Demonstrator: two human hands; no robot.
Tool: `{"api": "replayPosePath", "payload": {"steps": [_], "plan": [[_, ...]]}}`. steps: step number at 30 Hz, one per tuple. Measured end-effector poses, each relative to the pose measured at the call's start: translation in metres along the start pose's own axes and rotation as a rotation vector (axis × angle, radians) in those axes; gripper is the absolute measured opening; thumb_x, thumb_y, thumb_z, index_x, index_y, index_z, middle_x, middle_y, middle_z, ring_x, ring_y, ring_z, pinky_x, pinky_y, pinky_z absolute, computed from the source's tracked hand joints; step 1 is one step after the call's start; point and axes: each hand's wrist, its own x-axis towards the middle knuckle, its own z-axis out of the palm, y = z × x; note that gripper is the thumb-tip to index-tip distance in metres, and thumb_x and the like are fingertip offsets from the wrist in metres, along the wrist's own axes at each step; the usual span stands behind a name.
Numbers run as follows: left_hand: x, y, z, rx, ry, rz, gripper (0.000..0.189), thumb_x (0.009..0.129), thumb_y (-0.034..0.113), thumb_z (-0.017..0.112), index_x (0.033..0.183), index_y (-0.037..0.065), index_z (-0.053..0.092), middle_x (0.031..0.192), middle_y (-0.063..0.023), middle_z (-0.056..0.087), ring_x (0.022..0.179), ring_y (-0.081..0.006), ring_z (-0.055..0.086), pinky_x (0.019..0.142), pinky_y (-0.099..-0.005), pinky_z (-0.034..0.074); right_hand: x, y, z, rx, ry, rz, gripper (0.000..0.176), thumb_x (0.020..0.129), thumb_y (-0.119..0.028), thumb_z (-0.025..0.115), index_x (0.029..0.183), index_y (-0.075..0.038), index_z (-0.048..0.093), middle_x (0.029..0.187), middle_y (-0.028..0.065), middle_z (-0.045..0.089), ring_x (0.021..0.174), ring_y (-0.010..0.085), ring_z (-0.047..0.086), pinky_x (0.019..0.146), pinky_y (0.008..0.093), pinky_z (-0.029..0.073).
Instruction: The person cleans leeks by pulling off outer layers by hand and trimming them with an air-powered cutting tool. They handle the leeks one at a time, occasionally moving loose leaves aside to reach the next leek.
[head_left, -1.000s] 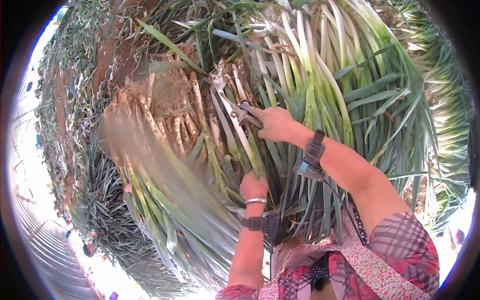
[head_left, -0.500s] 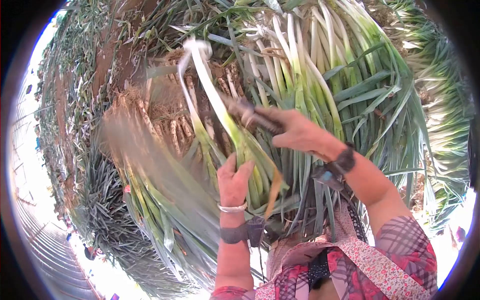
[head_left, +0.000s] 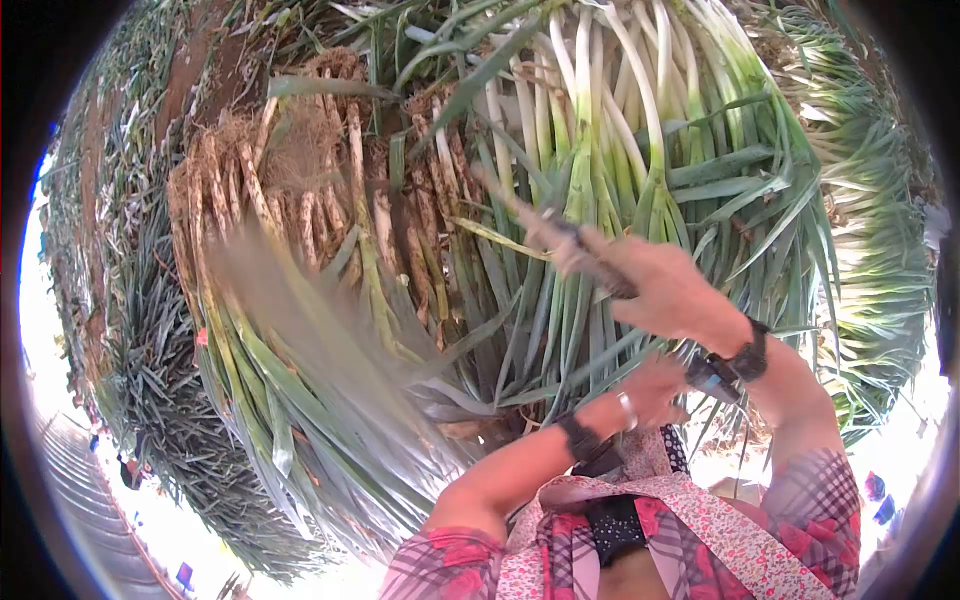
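My right hand is closed round the dark handle of a knife-like tool. Its narrow front part is blurred and points up and left over the green onions. Just below, my left hand is near my right wrist, over the onion leaves, its fingers smeared by motion. I see nothing clearly held in it. To the left lie soil-stained green onions with brown roots, roots pointing away from me. Cleaned green onions with white stalks are piled in front of my right hand, their green leaves toward me.
A long row of white-stalked green onions runs along the right side. More onion leaves cover the ground at left. A blurred grey streak crosses the unpeeled onions. A ribbed curved surface shows at lower left.
My left hand held a white-stalked green onion upright at the centre; it has moved right and down, and that onion is no longer seen in it. My right hand has moved slightly right and down.
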Motion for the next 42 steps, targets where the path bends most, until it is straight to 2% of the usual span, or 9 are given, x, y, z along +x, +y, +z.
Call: {"api": "replayPosePath", "payload": {"steps": [3,5,6,7,8,15,18,25,42], "plan": [[-0.055,-0.024,-0.039,-0.822,0.075,-0.333,0.02,0.079,0.018,0.064,0.089,0.001,0.067,0.092,-0.0105,0.066,0.09,-0.019,0.062,0.079,-0.035,0.05,0.014,-0.006,0.042,-0.157,-0.282,-0.095,0.074,0.067,-0.017,0.062,0.136,-0.008,0.04,0.081,0.0177,0.059,0.077,0.0357,0.061,0.069,0.044,0.049],[-0.088,-0.091,-0.072,-0.133,0.284,-0.608,0.014,0.083,0.011,0.058,0.081,-0.001,0.064,0.082,-0.0075,0.066,0.077,-0.0154,0.062,0.069,-0.031,0.049,0.027,-0.012,0.059,-0.256,-0.394,-0.067,0.072,0.068,-0.015,0.061,0.136,-0.006,0.039,0.083,0.0196,0.06,0.077,0.0355,0.061,0.067,0.0451,0.049],[-0.122,-0.177,-0.044,-0.095,0.825,-0.558,0.015,0.083,0.012,0.057,0.08,-0.002,0.063,0.079,-0.0108,0.066,0.074,-0.0174,0.061,0.069,-0.0325,0.049,0.036,-0.01,0.065,-0.239,-0.308,-0.043,0.069,0.069,-0.016,0.06,0.134,-0.003,0.04,0.082,0.0199,0.061,0.075,0.0356,0.062,0.065,0.0457,0.049],[-0.11,-0.132,-0.098,-0.179,1.262,-0.794,0.018,0.083,0.015,0.057,0.084,-0.001,0.064,0.083,-0.0165,0.065,0.074,-0.0258,0.062,0.069,-0.0366,0.049,0.039,-0.008,0.073,-0.247,-0.317,-0.046,0.069,0.069,-0.016,0.06,0.134,-0.003,0.04,0.082,0.0199,0.061,0.075,0.0356,0.062,0.065,0.0457,0.049],[-0.116,-0.151,-0.12,-0.062,1.36,-0.892,0.022,0.082,0.018,0.06,0.092,-0.001,0.064,0.09,-0.0212,0.065,0.081,-0.0355,0.062,0.075,-0.0419,0.048,0.042,-0.005,0.082,-0.305,-0.189,-0.074,0.068,0.07,-0.016,0.059,0.134,-0.003,0.04,0.083,0.0199,0.061,0.075,0.0359,0.063,0.064,0.0457,0.049],[-0.097,-0.271,-0.112,0.082,0.957,-1.229,0.067,0.065,0.026,0.076,0.12,-0.004,0.05,0.111,-0.0268,0.061,0.106,-0.0408,0.057,0.092,-0.0417,0.045,0.049,-0.023,0.097,-0.364,-0.456,0.002,0.07,0.071,-0.015,0.058,0.136,-0.003,0.037,0.083,0.0191,0.061,0.076,0.038,0.062,0.064,0.0466,0.048],[-0.104,-0.268,-0.12,-0.139,0.978,-1.108,0.074,0.06,0.027,0.081,0.12,-0.005,0.05,0.106,-0.0271,0.062,0.102,-0.0395,0.06,0.088,-0.0418,0.047,0.052,-0.009,0.111,-0.331,-0.1,-0.051,0.07,0.071,-0.017,0.058,0.135,-0.001,0.038,0.081,0.0194,0.06,0.073,0.0383,0.061,0.064,0.0464,0.048],[-0.115,-0.182,-0.165,-0.198,0.958,-0.968,0.078,0.062,0.035,0.082,0.118,-0.009,0.049,0.12,-0.0282,0.054,0.11,-0.0383,0.055,0.093,-0.0407,0.042,0.016,-0.042,0.11,-0.222,-0.284,-0.052,0.072,0.071,-0.023,0.061,0.137,-0.006,0.038,0.081,0.0183,0.058,0.071,0.0378,0.06,0.064,0.0458,0.048],[-0.121,-0.229,-0.177,-0.015,1.038,-0.954,0.041,0.071,0.03,0.069,0.098,-0.001,0.067,0.09,-0.0228,0.067,0.085,-0.0377,0.064,0.075,-0.0415,0.048,0.065,-0.045,0.137,-0.241,-0.173,0.03,0.073,0.069,-0.019,0.061,0.137,-0.006,0.038,0.09,0.0192,0.061,0.082,0.0371,0.061,0.072,0.0453,0.048]]}}
